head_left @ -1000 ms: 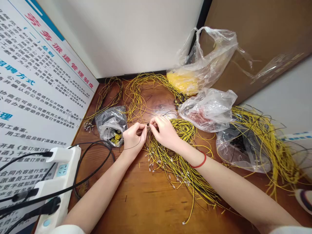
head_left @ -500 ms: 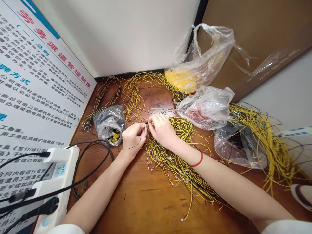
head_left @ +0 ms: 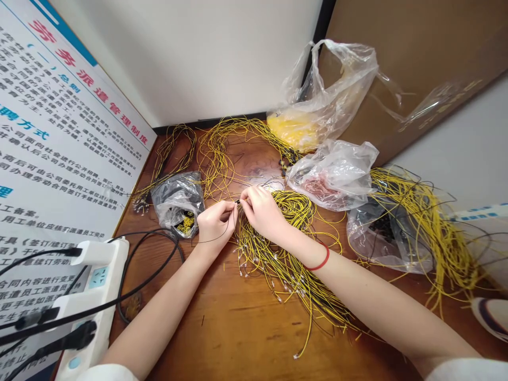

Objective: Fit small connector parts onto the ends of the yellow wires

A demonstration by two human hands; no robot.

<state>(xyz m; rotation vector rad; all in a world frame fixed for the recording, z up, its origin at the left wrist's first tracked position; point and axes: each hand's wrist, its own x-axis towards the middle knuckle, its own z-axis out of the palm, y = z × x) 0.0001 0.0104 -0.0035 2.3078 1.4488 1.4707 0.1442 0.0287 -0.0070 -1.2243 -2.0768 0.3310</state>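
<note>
My left hand (head_left: 214,222) and my right hand (head_left: 262,210) meet tip to tip above the table, both closed in a pinch. A small black piece (head_left: 238,201), too tiny to name exactly, shows between their fingertips. From the left fingers a thin black wire (head_left: 214,242) curves below the wrist. Just under and beside my right hand spreads a large bundle of yellow wires (head_left: 296,211), mixed with black ones, many ending in small pale metal tips. Left of my left hand stands an opened plastic bag (head_left: 178,190) with yellow and black small parts in it.
A clear bag of yellow parts (head_left: 296,129) and a bag with reddish contents (head_left: 333,174) lie at the back right. Farther right are a bag of black parts (head_left: 387,238) and more yellow wires (head_left: 444,233). A power strip (head_left: 101,280) with black cables flanks my left arm.
Almost nothing differs. The view has shifted very slightly, and both hands keep the same pinch in the same place.
</note>
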